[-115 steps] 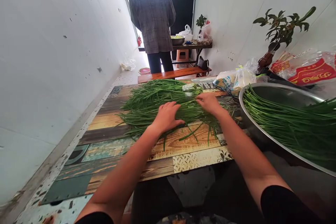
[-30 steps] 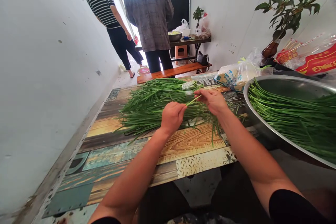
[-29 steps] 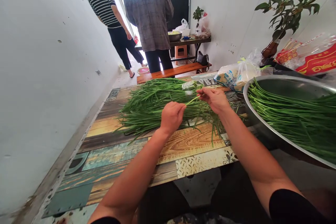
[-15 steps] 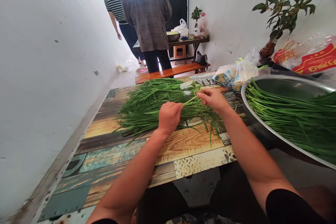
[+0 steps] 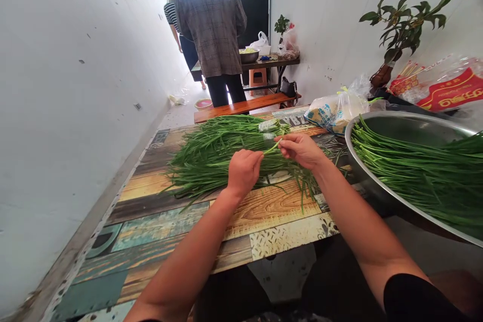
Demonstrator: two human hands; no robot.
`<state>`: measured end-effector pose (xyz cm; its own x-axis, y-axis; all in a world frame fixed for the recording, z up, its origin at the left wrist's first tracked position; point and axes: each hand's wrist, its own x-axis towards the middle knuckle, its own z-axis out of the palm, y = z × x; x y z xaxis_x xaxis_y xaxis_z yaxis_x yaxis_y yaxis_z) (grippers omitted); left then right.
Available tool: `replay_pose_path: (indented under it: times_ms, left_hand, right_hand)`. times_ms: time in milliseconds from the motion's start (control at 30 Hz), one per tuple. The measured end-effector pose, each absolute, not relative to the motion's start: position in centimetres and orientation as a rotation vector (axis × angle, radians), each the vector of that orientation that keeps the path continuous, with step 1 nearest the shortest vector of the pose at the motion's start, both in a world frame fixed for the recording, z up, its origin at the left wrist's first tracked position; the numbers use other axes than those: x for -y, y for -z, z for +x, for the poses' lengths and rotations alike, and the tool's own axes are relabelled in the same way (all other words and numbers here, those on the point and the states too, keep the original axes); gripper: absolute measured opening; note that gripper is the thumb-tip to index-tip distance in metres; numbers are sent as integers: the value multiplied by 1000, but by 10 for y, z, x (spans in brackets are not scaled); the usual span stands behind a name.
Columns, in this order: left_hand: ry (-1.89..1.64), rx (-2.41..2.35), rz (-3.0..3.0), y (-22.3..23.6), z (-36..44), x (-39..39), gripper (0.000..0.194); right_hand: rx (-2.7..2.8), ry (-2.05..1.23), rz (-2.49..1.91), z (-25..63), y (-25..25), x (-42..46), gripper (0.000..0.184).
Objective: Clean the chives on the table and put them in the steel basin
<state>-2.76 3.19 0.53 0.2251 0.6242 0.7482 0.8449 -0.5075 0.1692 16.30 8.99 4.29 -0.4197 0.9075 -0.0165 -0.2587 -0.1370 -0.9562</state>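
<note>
My left hand [image 5: 244, 172] is closed around a stalk of garlic chives [image 5: 270, 149], whose pale end sticks out to the right. The fingertips of my right hand [image 5: 300, 149] pinch that end. Beneath and behind both hands, a large pile of garlic chives [image 5: 211, 143] lies on the table, leaves to the left and white-banded stem ends to the right. Loose trimmings [image 5: 307, 181] are scattered below my right wrist. At the right, a wide metal basin [image 5: 360, 178] holds many more chives [image 5: 411, 171].
The wood-patterned table [image 5: 162, 231] runs along the left wall. Plastic bags [image 5: 335, 110] and a potted plant [image 5: 385, 68] stand behind the basin. Past an orange bench [image 5: 241, 107], a person in a checked jacket [image 5: 211, 20] stands at another table, near a second person in stripes [image 5: 171, 15].
My right hand has shifted slightly left and down, nearer my left hand, along the stalk. The person in stripes has moved partly behind the person in the checked jacket.
</note>
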Motion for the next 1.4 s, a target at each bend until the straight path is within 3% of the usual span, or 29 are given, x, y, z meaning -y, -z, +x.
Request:
replay_pose_path:
  times_ms: [933,1233,1400]
  left_hand:
    - [1211,1438,-2317,2,-22,-32,25]
    - [1369,1570,-2373,0,-20,-30,23]
    - [1438,1575,-2380,-2,-19,-29,21]
  right_hand:
    - [1286,-1643,-823,162,-41,-89,20]
    - [1294,-1677,-763,162,-42,-88,33]
    - [1392,-1515,-858,163,-38,-91,34]
